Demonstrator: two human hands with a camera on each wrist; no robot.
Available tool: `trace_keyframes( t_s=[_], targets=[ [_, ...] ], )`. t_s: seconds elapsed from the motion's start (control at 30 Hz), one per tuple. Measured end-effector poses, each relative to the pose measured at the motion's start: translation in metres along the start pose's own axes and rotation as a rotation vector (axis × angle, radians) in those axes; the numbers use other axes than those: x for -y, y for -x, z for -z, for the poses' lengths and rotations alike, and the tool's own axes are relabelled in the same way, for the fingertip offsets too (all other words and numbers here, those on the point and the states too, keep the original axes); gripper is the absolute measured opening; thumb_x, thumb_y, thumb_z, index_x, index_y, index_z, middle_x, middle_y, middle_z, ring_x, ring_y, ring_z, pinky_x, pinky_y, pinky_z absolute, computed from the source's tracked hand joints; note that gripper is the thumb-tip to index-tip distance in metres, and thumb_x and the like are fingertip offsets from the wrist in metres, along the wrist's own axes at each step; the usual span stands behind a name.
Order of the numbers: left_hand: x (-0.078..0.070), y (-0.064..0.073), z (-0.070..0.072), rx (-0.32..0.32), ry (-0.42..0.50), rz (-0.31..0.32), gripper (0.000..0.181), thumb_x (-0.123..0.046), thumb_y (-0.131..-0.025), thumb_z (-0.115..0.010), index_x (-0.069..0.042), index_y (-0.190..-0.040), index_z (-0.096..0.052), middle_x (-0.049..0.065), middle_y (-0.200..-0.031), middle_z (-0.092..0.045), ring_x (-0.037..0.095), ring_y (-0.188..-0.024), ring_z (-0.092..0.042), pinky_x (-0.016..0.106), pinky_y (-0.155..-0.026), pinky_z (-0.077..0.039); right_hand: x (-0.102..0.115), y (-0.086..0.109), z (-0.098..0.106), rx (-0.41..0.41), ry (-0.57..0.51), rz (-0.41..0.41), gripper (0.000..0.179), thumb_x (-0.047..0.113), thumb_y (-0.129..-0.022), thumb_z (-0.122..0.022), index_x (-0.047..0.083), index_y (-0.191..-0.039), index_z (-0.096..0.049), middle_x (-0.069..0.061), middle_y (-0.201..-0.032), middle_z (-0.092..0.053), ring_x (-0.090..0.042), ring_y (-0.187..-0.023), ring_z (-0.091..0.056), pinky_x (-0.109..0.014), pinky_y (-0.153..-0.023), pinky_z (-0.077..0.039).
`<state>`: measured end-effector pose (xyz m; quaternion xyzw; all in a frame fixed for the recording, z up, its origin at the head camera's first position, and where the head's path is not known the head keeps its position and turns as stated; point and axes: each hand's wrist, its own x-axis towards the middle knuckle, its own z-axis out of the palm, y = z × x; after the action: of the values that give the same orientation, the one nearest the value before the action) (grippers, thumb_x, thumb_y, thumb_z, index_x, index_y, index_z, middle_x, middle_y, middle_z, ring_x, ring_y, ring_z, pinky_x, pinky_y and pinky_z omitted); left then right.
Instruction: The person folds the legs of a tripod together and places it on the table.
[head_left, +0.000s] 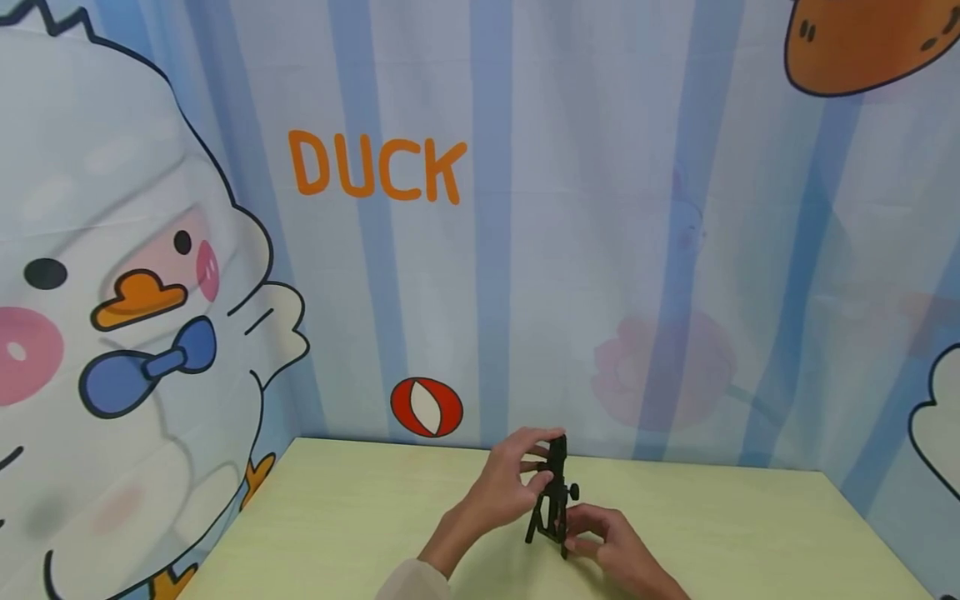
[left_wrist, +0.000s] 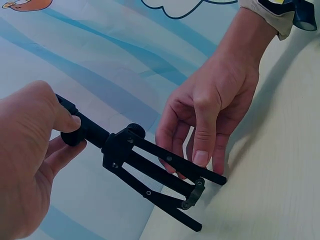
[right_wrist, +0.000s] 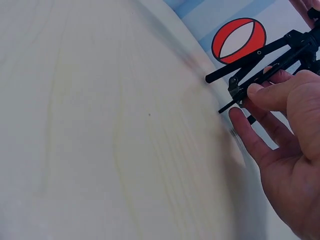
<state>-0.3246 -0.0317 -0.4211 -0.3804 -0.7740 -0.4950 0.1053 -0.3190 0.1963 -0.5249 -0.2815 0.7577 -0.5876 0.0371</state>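
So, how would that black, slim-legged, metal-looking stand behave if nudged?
The stand would probably feel stiff: its legs and column look straight. Nudged upright, it may tip, being tall with legs close together. Pushing the legs might fold them, since pivots and braces show.

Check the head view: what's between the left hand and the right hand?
The black tripod. In the head view, the left hand holds its upper part and the right hand grips it low, among the legs.
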Motion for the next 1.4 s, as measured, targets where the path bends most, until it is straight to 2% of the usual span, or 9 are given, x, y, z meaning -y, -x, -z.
trace_keyframes(
  t_s=[0.2,0.37,0.5,0.63,0.8,0.97,1.07,1.13,1.4],
  targets=[
    [0.002,-0.003,-0.002,-0.011,-0.007,-0.011,0.064,0.019,-0.094,-0.059,-0.018,-0.146,-0.058,0.004,-0.14,-0.06,0.019,-0.116,-0.065,0.026,-0.094,-0.057,0.002,-0.002,-0.004,-0.022,-0.002,-0.045,0.019,0.007,-0.097,-0.071,-0.005,-0.113,-0.07,-0.016,-0.107,-0.071,-0.019,-0.097,-0.07,-0.031,-0.082,-0.06],
    [0.003,-0.006,-0.005,-0.013,-0.004,-0.038,0.068,0.026,-0.091,-0.054,-0.017,-0.144,-0.058,0.006,-0.138,-0.062,0.021,-0.115,-0.066,0.029,-0.094,-0.058,0.004,-0.001,-0.006,-0.138,0.036,-0.085,0.013,0.007,-0.094,-0.075,-0.002,-0.104,-0.072,-0.014,-0.096,-0.072,-0.016,-0.085,-0.068,-0.031,-0.074,-0.059],
    [0.002,-0.007,-0.006,-0.019,-0.013,-0.038,0.068,0.028,-0.09,-0.051,-0.017,-0.14,-0.06,0.005,-0.136,-0.064,0.021,-0.114,-0.067,0.029,-0.094,-0.058,0.004,0.0,-0.006,-0.236,0.039,-0.126,0.013,0.005,-0.092,-0.077,-0.001,-0.096,-0.067,-0.013,-0.088,-0.07,-0.018,-0.076,-0.067,-0.033,-0.067,-0.06],
    [0.001,-0.008,-0.007,-0.024,-0.035,-0.044,0.068,0.028,-0.088,-0.05,-0.018,-0.136,-0.062,0.004,-0.131,-0.066,0.017,-0.113,-0.068,0.029,-0.094,-0.058,0.003,0.0,-0.004,-0.29,0.012,-0.16,0.02,0.008,-0.092,-0.078,0.0,-0.102,-0.063,-0.012,-0.093,-0.067,-0.022,-0.084,-0.067,-0.033,-0.069,-0.059],
    [0.002,-0.007,-0.006,-0.045,-0.071,-0.08,0.066,0.027,-0.089,-0.054,-0.019,-0.135,-0.064,0.002,-0.128,-0.067,0.014,-0.112,-0.067,0.029,-0.093,-0.058,0.004,-0.002,-0.003,-0.222,-0.02,-0.141,0.026,0.011,-0.097,-0.073,0.0,-0.12,-0.065,-0.018,-0.113,-0.068,-0.03,-0.106,-0.067,-0.033,-0.082,-0.058],
    [0.004,-0.005,-0.007,-0.087,-0.072,-0.106,0.047,0.008,-0.098,-0.061,-0.02,-0.135,-0.067,0.0,-0.133,-0.062,0.015,-0.111,-0.065,0.031,-0.091,-0.059,0.006,-0.003,-0.002,-0.161,-0.018,-0.117,0.026,0.011,-0.1,-0.07,-0.001,-0.123,-0.068,-0.026,-0.119,-0.068,-0.031,-0.109,-0.067,-0.031,-0.085,-0.058],
    [0.005,-0.006,-0.008,-0.102,-0.064,-0.114,0.034,-0.009,-0.102,-0.067,-0.02,-0.135,-0.069,-0.001,-0.132,-0.062,0.015,-0.108,-0.063,0.032,-0.089,-0.059,0.006,-0.002,-0.001,-0.149,-0.006,-0.111,0.026,0.011,-0.101,-0.069,-0.001,-0.123,-0.068,-0.024,-0.118,-0.068,-0.028,-0.108,-0.068,-0.031,-0.085,-0.058],
    [0.005,-0.006,-0.008,-0.109,-0.068,-0.117,0.033,-0.015,-0.102,-0.07,-0.02,-0.134,-0.069,-0.001,-0.128,-0.063,0.015,-0.106,-0.063,0.031,-0.087,-0.06,0.006,-0.001,0.0,-0.138,-0.002,-0.098,0.026,0.01,-0.102,-0.067,-0.002,-0.124,-0.068,-0.023,-0.118,-0.069,-0.029,-0.108,-0.068,-0.03,-0.086,-0.057],
    [0.003,-0.005,-0.007,-0.102,-0.073,-0.118,0.035,-0.009,-0.101,-0.07,-0.017,-0.135,-0.069,0.001,-0.125,-0.065,0.014,-0.104,-0.065,0.029,-0.091,-0.059,0.009,0.004,0.007,-0.032,-0.051,-0.075,0.029,0.004,-0.104,-0.061,-0.007,-0.131,-0.064,-0.024,-0.123,-0.066,-0.024,-0.111,-0.067,-0.031,-0.089,-0.058]
  ],
)
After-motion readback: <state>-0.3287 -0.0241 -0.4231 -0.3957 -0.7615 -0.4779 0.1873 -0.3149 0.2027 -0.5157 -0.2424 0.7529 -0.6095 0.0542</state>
